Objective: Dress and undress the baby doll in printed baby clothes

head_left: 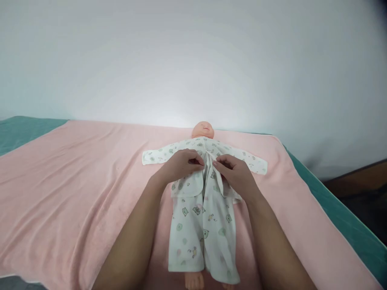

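Observation:
A baby doll [203,129] lies on its back, head toward the wall and feet toward me. It wears a white jacket [186,187] and matching trousers [201,233] printed with small animals. The jacket's front is parted below the chest, its sleeves spread out to both sides. My left hand [184,163] pinches the front edge of the jacket on the left. Opposite it, my right hand [232,171] pinches the other front edge. A narrow gap separates the fingertips, with the trousers' waist showing between them. The doll's hands are hidden in the sleeves.
A pink blanket [75,181] lies under the doll, with loose folds on the left. Green bedding [338,205] shows past its edges on both sides. A plain pale wall [193,60] rises behind. Something brown and dark [363,185] stands beyond the right edge.

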{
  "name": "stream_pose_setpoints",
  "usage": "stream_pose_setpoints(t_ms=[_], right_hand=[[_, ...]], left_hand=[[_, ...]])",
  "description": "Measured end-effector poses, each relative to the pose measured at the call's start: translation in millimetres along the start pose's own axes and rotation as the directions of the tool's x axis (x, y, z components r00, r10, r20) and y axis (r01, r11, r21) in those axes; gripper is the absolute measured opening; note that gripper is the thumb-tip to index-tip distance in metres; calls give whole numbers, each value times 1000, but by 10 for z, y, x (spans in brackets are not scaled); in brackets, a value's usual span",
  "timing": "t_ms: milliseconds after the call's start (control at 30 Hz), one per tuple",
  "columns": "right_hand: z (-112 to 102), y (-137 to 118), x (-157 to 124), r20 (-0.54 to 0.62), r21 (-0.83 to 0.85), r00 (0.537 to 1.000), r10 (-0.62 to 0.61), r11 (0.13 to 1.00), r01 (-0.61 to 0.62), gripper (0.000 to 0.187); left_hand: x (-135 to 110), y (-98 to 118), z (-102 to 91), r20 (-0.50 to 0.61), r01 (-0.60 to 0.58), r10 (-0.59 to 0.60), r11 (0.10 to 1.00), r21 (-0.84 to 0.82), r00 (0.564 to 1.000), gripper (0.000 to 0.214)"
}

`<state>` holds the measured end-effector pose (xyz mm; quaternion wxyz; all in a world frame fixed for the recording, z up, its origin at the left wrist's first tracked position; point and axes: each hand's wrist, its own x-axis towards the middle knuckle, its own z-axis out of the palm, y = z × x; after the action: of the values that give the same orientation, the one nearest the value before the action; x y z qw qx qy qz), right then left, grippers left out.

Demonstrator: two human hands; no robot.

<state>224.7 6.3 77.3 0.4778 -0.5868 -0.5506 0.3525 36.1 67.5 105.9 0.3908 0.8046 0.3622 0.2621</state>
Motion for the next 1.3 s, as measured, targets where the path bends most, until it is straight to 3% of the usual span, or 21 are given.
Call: stream_pose_setpoints(t_ms=[233,467,1067,1300], right_hand=[[80,-3,-33,61,152,996,-60,987,50,19],[114,47,-35,32,150,999,-41,988,36,20],[147,89,-21,5,193,1000,1,981,-2,24],[193,21,-21,34,71,997,-65,995,63,24]], left_hand=[[-2,42,102,-38,74,-87,962,-262,995,20],[27,25,128,-33,82,-91,974,-211,995,18],[49,-74,122,48,23,-4,916,-400,999,13],[69,-93,166,-3,32,-36,900,-434,999,21]])
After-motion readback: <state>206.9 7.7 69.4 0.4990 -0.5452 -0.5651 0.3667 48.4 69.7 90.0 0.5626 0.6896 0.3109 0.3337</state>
